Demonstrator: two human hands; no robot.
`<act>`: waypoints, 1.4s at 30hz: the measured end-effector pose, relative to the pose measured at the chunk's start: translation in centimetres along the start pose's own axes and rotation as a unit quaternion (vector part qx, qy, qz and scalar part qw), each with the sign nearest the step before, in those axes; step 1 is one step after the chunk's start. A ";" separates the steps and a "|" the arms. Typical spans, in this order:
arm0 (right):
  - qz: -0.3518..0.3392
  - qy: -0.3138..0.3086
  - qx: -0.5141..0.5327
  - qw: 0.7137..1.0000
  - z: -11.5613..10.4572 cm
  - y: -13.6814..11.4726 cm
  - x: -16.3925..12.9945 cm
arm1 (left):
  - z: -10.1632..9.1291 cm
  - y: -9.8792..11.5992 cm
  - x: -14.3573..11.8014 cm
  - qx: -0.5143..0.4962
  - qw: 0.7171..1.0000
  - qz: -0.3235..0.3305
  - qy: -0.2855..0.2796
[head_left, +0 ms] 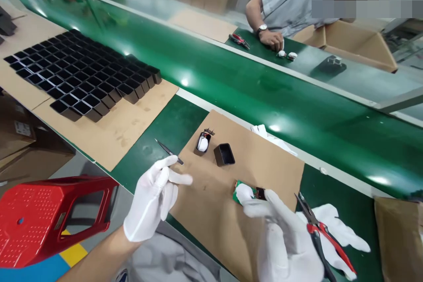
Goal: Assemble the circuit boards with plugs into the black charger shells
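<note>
White gloves cover both my hands. My right hand (284, 233) pinches a small green circuit board (243, 192) between thumb and fingers, above the cardboard sheet. A round white part covers much of that board, and its dark end lies by my fingertips. My left hand (155, 196) is raised at the sheet's left edge, some fingers stretched out and others bent, with nothing in it. Just beyond it lie dark tweezers (169, 151). On the cardboard (211, 211) stand an open black plastic case (224, 154) and another black case (202, 142) with a white part and wires inside.
Many open black cases (82, 75) stand in rows on cardboard at left. Red-handled pliers (319, 227) lie over a white glove (343, 229) at right. A green conveyor belt (205, 75) runs behind. Across it, a person's hand (272, 39) touches small white parts. A red stool (29, 220) stands lower left.
</note>
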State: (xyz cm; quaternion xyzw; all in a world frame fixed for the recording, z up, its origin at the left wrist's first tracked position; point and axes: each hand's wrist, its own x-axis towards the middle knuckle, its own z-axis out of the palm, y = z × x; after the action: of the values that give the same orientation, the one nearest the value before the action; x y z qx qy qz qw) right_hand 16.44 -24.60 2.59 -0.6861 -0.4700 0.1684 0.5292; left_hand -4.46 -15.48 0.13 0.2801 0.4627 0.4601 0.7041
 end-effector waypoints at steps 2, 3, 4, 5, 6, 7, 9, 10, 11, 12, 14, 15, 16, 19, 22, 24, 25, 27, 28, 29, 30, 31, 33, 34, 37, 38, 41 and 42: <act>-0.061 -0.063 -0.058 0.994 -1.0 -0.3 2.8 | -0.6 0.7 1.1 0.029 0.998 0.045 0.015; -0.076 -0.089 -0.080 0.990 -1.1 -0.6 4.3 | -0.8 1.2 1.8 0.050 0.996 0.065 0.022; -0.086 -0.107 -0.106 0.985 -1.1 -0.9 5.9 | -0.9 1.7 2.5 0.079 0.993 0.086 0.024; -0.095 -0.124 -0.139 0.978 -0.7 -1.3 7.4 | -1.0 2.2 3.2 0.120 0.987 0.109 0.016; -0.111 -0.140 -0.173 0.969 -0.2 -1.6 8.9 | -1.0 2.8 4.0 0.174 0.975 0.135 -0.003; -0.134 -0.158 -0.204 0.957 0.5 -1.8 10.3 | -1.0 3.3 4.8 0.238 0.957 0.163 -0.033; -0.185 -0.202 -0.238 0.932 2.2 -1.9 12.6 | -0.7 4.2 6.7 0.358 0.902 0.214 -0.113; -0.201 -0.219 -0.243 0.923 3.1 -1.7 13.4 | -0.5 4.4 7.7 0.401 0.873 0.231 -0.152; -0.210 -0.232 -0.249 0.916 3.9 -1.4 14.1 | -0.2 4.6 8.9 0.431 0.850 0.239 -0.185; -0.215 -0.239 -0.263 0.910 4.6 -1.1 14.5 | 0.2 4.6 10.0 0.454 0.832 0.237 -0.210; -0.214 -0.248 -0.304 0.894 5.5 -0.3 15.1 | 1.1 4.5 12.3 0.507 0.799 0.212 -0.243; -0.214 -0.253 -0.321 0.887 5.8 0.0 15.2 | 1.6 4.4 13.3 0.534 0.780 0.200 -0.256; -0.214 -0.257 -0.333 0.882 5.9 0.3 15.2 | 2.1 4.3 14.2 0.556 0.763 0.191 -0.268; -0.215 -0.243 -0.344 0.881 5.9 0.3 14.8 | 3.4 4.4 15.5 0.558 0.747 0.192 -0.308; -0.226 -0.180 -0.324 0.901 5.6 -0.6 13.2 | 3.7 4.7 14.6 0.485 0.798 0.241 -0.266; -0.239 -0.145 -0.295 0.914 5.4 -1.4 11.4 | 3.4 4.9 13.0 0.426 0.830 0.289 -0.215; -0.246 -0.138 -0.278 0.918 5.4 -1.9 10.3 | 3.2 5.1 12.1 0.406 0.837 0.303 -0.205; -0.258 -0.128 -0.247 0.925 5.5 -2.7 8.1 | 2.8 5.3 10.1 0.397 0.841 0.308 -0.201; -0.261 -0.115 -0.234 0.929 5.5 -3.1 7.0 | 2.5 5.4 9.1 0.402 0.840 0.303 -0.203; -0.262 -0.096 -0.222 0.934 5.6 -3.4 6.0 | 2.2 5.5 8.2 0.409 0.837 0.298 -0.207; -0.258 -0.071 -0.212 0.940 5.6 -3.7 5.1 | 1.9 5.6 7.2 0.413 0.834 0.299 -0.211; -0.253 -0.050 -0.199 0.945 5.6 -4.0 4.4 | 1.5 5.7 6.3 0.414 0.829 0.307 -0.215; -0.228 -0.046 -0.174 0.957 5.3 -4.5 3.2 | 0.7 5.7 4.5 0.408 0.817 0.330 -0.240; -0.209 -0.064 -0.162 0.962 5.1 -4.6 2.7 | 0.3 5.7 3.6 0.405 0.810 0.339 -0.255; -0.148 -0.161 -0.100 0.971 4.3 -4.7 1.1 | -0.9 5.4 0.7 0.410 0.798 0.338 -0.283; -0.135 -0.186 -0.069 0.971 4.0 -4.5 0.4 | -1.2 5.2 -0.3 0.417 0.796 0.332 -0.287; -0.108 -0.211 0.031 0.971 3.5 -3.8 -2.4 | -2.0 4.8 -3.1 0.441 0.781 0.331 -0.293; -0.099 -0.209 0.062 0.971 3.5 -3.5 -3.4 | -2.2 4.7 -3.9 0.449 0.773 0.336 -0.295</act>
State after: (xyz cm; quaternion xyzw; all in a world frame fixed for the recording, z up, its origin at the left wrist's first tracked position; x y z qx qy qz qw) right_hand 10.56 -25.48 3.45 -0.5517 -0.6246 0.2834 0.4746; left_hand -8.87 -17.13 4.68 0.8242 0.2626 0.3021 0.4005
